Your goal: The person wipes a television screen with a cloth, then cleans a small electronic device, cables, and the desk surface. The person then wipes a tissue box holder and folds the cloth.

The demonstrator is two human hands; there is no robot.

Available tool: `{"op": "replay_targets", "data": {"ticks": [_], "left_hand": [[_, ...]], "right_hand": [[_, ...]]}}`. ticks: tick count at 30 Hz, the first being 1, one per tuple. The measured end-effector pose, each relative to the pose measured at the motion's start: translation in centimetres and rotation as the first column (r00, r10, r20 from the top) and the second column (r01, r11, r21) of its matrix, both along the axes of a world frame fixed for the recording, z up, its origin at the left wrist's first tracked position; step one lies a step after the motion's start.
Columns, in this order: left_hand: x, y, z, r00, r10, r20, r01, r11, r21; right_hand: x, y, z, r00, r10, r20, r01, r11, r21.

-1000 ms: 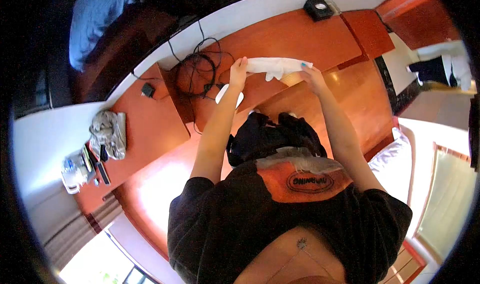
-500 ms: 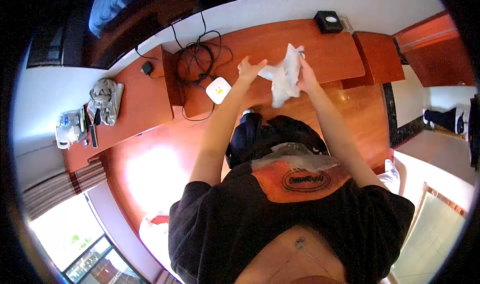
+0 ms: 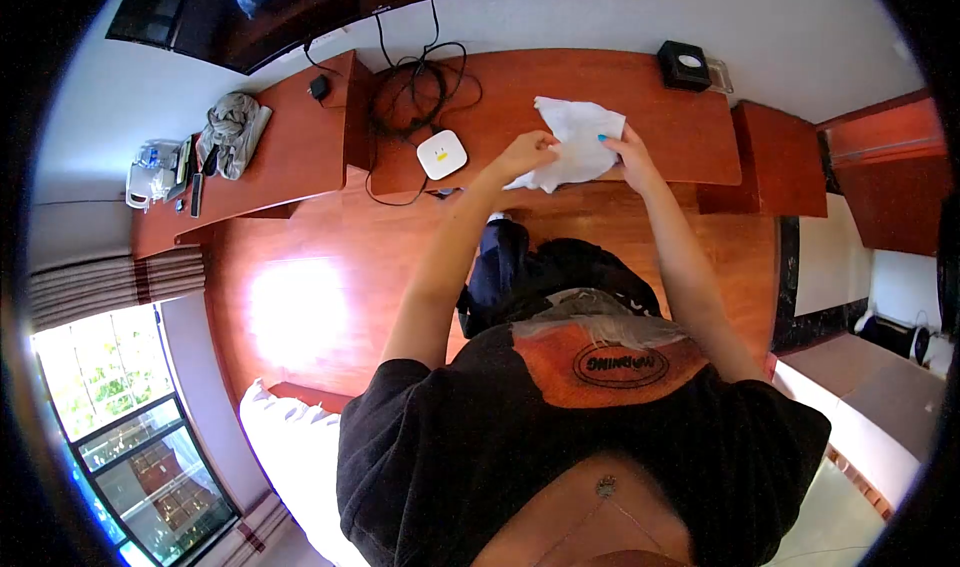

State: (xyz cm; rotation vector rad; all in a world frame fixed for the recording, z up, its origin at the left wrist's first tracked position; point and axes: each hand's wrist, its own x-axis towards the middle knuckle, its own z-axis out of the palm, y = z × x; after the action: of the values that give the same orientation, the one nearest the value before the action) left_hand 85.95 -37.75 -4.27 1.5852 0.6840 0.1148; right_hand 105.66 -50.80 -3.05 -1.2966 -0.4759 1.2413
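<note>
A thin white cloth (image 3: 582, 139) is spread between my two hands above the front part of the reddish-brown desk (image 3: 560, 72). My left hand (image 3: 530, 155) has its fingers curled in a pinch at the cloth's left edge. At the right edge my right hand (image 3: 630, 157) grips the cloth, with the thumb and its blue nail lying on top. The cloth's lower part hangs by the desk's front edge. Left of my left hand, a white rounded square box (image 3: 442, 155) with a small yellow mark rests on the desk.
Coiled black cables (image 3: 415, 97) lie behind the white box. A black box (image 3: 686, 65) stands at the desk's back right. On the left desk section are a black plug adapter (image 3: 319, 88), a crumpled grey cloth (image 3: 233, 127) and a white tray (image 3: 150, 182). A television (image 3: 330, 7) hangs above.
My left hand has gone from open and apart to pinching the cloth's left edge. The cloth, bunched and hanging before, is now spread wider. The view has shifted slightly.
</note>
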Motion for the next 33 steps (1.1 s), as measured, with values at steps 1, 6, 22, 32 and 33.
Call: {"op": "replay_targets", "data": {"ticks": [1,6,22,32,33], "left_hand": [[-0.3,-0.2,1.7,0.998,0.025,-0.064,-0.019,0.994,0.104],[-0.4,-1.2,5.4,0.999,-0.036,-0.014,0.038,0.833,0.552],[1.0,0.8,8.9,0.945,0.166,0.282,-0.323,0.605,0.728],[-3.3,-7.2,2.1,0.918,0.294,0.267,0.072,0.538,-0.84],[-2.5,-7.7,2.3,0.904,0.329,0.275,0.04,0.573,-0.818]], "right_hand": [[0.7,-0.5,0.7,0.984,0.073,0.164,-0.052,0.99,-0.131],[2.5,-1.8,1.5,0.72,0.518,0.461,-0.108,0.74,-0.664],[-3.5,0.4,1.8,0.872,0.416,-0.258,-0.374,0.906,0.197],[-3.6,0.2,2.8,0.622,0.33,-0.71,-0.075,0.928,0.365],[-3.7,0.1,2.6,0.614,0.323,-0.72,-0.053,0.927,0.371]]}}
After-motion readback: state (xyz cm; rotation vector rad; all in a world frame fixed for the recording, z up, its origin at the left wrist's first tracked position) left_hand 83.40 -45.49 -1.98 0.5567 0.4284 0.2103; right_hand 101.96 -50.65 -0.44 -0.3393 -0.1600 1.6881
